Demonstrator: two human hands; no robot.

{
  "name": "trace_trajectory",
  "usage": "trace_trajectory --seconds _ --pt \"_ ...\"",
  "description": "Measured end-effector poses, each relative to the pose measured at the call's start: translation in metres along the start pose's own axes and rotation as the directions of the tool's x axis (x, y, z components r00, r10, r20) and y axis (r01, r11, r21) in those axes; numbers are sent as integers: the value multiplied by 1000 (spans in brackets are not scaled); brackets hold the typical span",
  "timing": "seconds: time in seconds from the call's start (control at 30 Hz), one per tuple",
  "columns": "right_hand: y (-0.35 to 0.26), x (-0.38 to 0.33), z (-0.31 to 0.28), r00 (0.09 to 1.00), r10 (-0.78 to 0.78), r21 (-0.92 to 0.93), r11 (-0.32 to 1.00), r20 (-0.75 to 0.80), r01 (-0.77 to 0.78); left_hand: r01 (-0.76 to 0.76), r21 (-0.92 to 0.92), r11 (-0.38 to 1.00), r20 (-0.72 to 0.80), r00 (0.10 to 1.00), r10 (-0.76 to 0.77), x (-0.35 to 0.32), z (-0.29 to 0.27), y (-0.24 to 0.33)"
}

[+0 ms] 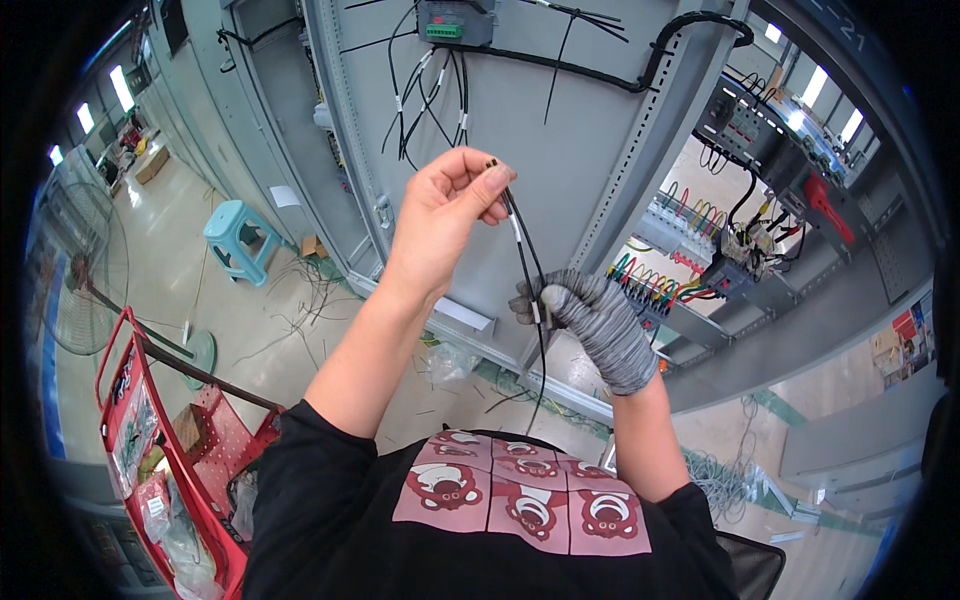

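Observation:
My bare left hand (450,210) pinches the upper ends of a few thin black wires (525,240) between thumb and fingers. White marker sleeves show on the wires. Lower down and to the right, my right hand (600,320), in a grey knit glove, is closed around the same wires, whose tails hang below it. Behind both hands stands the grey cabinet door panel (530,130). A grey device with a green terminal block (445,30) is mounted at its top, and loose black wires (435,95) with white markers dangle beneath it.
To the right, the open cabinet holds wired components (690,250) and a red handle (828,208). A blue stool (240,240), a fan (85,275) and a red cart (215,430) with bagged parts stand at left. Wire scraps (310,290) litter the floor.

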State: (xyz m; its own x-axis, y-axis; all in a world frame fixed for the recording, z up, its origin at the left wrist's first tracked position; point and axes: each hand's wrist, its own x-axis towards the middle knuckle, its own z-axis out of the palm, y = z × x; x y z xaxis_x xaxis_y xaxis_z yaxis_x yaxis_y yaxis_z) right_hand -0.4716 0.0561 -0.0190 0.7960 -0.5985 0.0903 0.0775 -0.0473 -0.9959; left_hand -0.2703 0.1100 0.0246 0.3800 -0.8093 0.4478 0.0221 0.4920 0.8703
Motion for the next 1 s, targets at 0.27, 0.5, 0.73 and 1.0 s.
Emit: trace_trajectory --seconds 0.27,0.5,0.73,1.0 --pt "3 -4 -5 997 -10 -152 988 -73 -2 3 61 998 28 1000 -5 4 -1 8" --pt "-5 16 5 955 -171 -303 949 -242 94 59 61 996 102 993 -65 -7 16 0" --pt "-19 18 4 970 -132 -268 961 -207 74 55 32 998 162 985 -60 -4 17 -7" --pt "-31 26 1 982 -17 -321 946 -188 -45 10 75 997 179 984 -23 4 20 -9"
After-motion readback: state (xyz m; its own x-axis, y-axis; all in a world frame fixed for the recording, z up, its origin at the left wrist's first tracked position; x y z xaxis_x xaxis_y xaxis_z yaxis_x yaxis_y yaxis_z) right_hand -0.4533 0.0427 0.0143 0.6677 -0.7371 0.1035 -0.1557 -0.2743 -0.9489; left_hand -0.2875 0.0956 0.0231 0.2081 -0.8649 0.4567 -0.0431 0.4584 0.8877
